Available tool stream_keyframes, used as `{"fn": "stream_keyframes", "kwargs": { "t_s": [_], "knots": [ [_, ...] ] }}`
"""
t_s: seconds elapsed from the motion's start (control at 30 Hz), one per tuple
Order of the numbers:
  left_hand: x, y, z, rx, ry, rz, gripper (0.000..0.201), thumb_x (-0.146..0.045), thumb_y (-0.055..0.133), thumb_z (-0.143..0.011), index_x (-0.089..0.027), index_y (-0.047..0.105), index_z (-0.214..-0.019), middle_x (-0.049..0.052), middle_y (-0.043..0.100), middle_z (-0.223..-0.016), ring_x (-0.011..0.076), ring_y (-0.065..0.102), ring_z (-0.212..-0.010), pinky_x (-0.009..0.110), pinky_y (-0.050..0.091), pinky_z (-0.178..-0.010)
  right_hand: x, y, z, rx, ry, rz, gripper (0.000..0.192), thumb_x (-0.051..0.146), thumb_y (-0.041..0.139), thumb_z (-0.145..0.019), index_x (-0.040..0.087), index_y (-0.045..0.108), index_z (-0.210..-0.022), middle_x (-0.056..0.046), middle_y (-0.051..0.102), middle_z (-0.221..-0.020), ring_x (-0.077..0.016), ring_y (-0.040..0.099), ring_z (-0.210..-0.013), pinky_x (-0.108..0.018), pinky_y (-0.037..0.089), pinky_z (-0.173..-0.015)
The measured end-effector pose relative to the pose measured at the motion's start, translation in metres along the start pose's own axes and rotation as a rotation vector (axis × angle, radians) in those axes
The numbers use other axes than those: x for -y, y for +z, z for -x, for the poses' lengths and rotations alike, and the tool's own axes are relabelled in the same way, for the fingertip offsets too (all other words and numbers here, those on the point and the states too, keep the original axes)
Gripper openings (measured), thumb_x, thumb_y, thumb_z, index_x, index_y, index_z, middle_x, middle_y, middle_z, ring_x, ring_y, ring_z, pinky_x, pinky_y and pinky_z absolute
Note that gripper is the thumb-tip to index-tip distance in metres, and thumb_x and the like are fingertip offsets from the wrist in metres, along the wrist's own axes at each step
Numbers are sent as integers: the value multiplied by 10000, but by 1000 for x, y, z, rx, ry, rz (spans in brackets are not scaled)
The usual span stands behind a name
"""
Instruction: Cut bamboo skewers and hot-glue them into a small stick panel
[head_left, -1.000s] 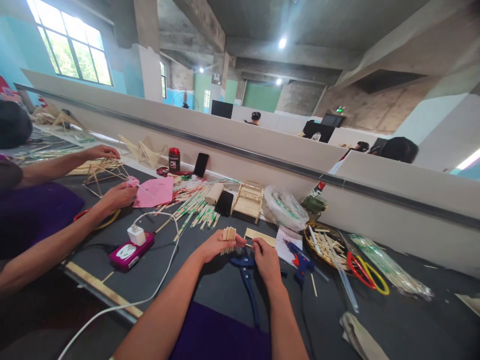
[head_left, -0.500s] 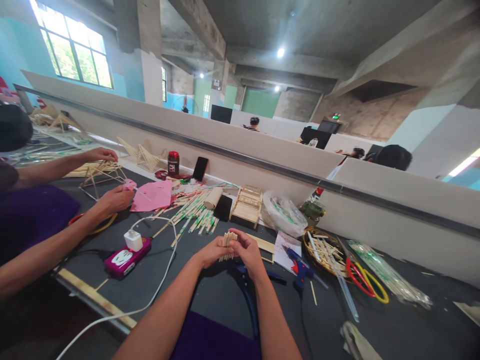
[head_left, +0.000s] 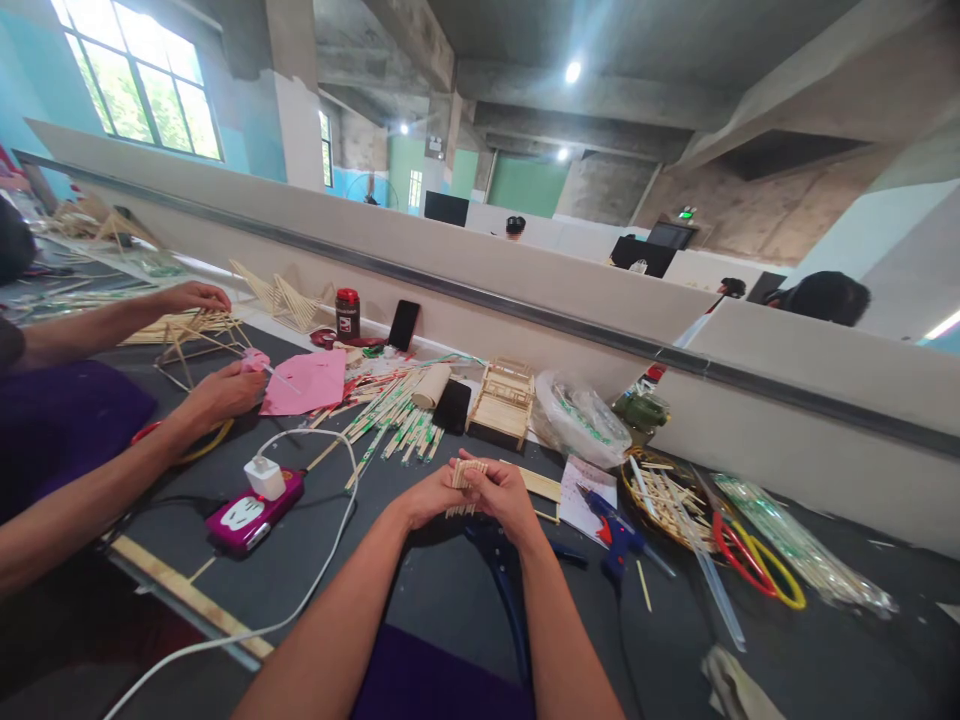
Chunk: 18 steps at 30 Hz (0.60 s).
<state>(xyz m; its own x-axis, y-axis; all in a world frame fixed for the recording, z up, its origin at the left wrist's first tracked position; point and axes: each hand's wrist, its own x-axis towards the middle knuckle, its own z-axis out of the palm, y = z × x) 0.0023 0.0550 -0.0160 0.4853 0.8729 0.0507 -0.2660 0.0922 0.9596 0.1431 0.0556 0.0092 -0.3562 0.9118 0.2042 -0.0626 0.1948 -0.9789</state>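
Both my hands meet over the dark table and hold a small bundle of short wooden sticks (head_left: pixel 466 473). My left hand (head_left: pixel 429 497) grips the bundle from the left. My right hand (head_left: pixel 504 498) closes on it from the right, fingers wrapped over the stick ends. Blue-handled cutters (head_left: pixel 504 585) lie on the table right under my hands. A flat wooden strip (head_left: pixel 541 485) lies just beyond my right hand.
A blue glue gun (head_left: pixel 615 527), a basket of sticks (head_left: pixel 660 490), red and yellow scissors (head_left: pixel 750 555) and a small wooden frame model (head_left: pixel 502 402) lie to the right and behind. A pink power strip (head_left: pixel 251 507) with white cable lies left. A co-worker's hands (head_left: pixel 221 392) work at far left.
My right hand left the table near the cutters and joined the left hand on the stick bundle. The bundle stays in the left hand.
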Motion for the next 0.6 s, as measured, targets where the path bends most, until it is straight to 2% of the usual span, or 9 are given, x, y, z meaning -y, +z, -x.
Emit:
{"fn": "stream_keyframes", "kwargs": {
  "t_s": [0.27,0.43,0.6],
  "knots": [
    [-3,2,4,48,-20,-123,341,-365,727,-695,-130,682,-938,48,665,-817,154,577,-766,251,446,-718,2,3,3,20,-47,42,327,491,682,-750,229,754,-934,-87,726,-1009,-309,515,-1222,-475,406,-996],
    [3,-2,3,36,-24,-197,284,-335,705,-702,-124,672,-890,25,643,-774,133,541,-711,242,427,-683,-1,7,4,-2,-59,-15,318,487,657,-779,212,753,-909,-97,729,-998,-302,534,-1204,-471,418,-990],
    [2,-1,3,-5,-16,-254,222,-256,713,-645,-129,671,-822,11,642,-733,131,533,-676,241,428,-649,-2,10,6,-17,-56,-43,327,507,656,-771,215,749,-888,-81,736,-971,-296,555,-1182,-465,429,-984]
  ]
}}
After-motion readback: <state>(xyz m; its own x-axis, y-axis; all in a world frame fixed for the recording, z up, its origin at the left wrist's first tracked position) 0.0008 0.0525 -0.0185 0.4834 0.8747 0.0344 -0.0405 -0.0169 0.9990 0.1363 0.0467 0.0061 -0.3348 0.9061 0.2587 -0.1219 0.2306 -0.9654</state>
